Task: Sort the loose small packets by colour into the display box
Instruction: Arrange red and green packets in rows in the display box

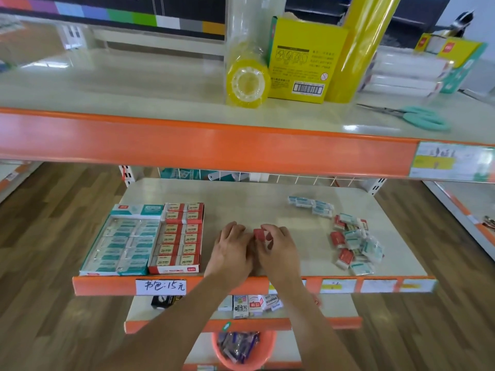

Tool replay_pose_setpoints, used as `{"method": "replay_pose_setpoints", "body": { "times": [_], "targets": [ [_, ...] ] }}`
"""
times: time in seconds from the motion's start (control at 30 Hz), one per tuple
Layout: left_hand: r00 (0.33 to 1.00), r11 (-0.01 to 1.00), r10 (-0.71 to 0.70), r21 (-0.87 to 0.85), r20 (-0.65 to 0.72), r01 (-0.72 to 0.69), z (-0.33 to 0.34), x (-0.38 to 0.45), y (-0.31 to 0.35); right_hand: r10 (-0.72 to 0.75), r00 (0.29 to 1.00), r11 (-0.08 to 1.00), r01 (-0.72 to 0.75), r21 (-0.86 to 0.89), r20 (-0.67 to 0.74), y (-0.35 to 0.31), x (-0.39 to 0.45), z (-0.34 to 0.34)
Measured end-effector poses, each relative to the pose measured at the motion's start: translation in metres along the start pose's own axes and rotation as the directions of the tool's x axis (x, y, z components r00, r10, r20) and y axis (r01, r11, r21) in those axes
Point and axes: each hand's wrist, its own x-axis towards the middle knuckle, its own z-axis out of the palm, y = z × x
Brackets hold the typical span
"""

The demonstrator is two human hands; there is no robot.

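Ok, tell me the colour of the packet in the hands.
Red packet, seen in the head view.

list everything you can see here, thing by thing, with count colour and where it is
red packets: a small stack, count unclear, red, between both hands mid-shelf
loose packets: a pile, red and teal mixed, right side of middle shelf
teal packets: a small group, behind the pile
red display box: one, full, left on middle shelf
teal display box: one, beside the red one on its left
tape rolls: one stack, yellow, upper shelf
yellow box: one, upper shelf
yellow film roll: one, right of that box
scissors: one, teal handles, upper shelf right
basket: one, orange, bottom
price label: one, white, handwritten, shelf edge
left hand: on the stack
right hand: grip on the stack
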Motion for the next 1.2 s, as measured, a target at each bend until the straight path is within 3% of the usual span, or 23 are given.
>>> {"method": "replay_pose_setpoints", "body": {
  "times": [0.13, 0.27, 0.53, 0.8, 1.0, 1.2],
  "targets": [
    [1.0, 1.0, 0.002, -0.008, 0.009, -0.002, 0.0, -0.001, -0.001, 0.055, 0.98, 0.999, -0.054, -0.011, 0.189, 0.004, 0.012, -0.01],
    [0.999, 1.0, 0.016, 0.004, 0.035, -0.017, 0.0, -0.001, -0.003, 0.008, 0.936, 0.991, 0.039, -0.126, 0.351, 0.003, 0.023, -0.015],
    [0.999, 0.998, -0.041, -0.051, -0.005, 0.04, -0.001, -0.002, -0.002, 0.05, 0.991, 0.985, -0.069, 0.16, 0.121, 0.015, 0.014, -0.021],
    [0.998, 0.996, -0.054, -0.069, -0.032, 0.052, 0.0, -0.001, -0.002, -0.095, 0.977, 0.995, 0.087, 0.049, 0.193, 0.016, 0.011, -0.016],
    [0.998, 0.997, -0.059, -0.06, -0.037, 0.057, 0.003, -0.001, -0.004, -0.103, 0.977, 0.988, 0.122, -0.09, 0.187, 0.018, 0.011, -0.011],
    [0.998, 0.998, -0.056, 0.012, -0.028, 0.057, -0.001, 0.0, -0.001, -0.101, 0.982, 0.992, 0.112, -0.064, 0.157, 0.013, 0.009, -0.017]
  ]
}}
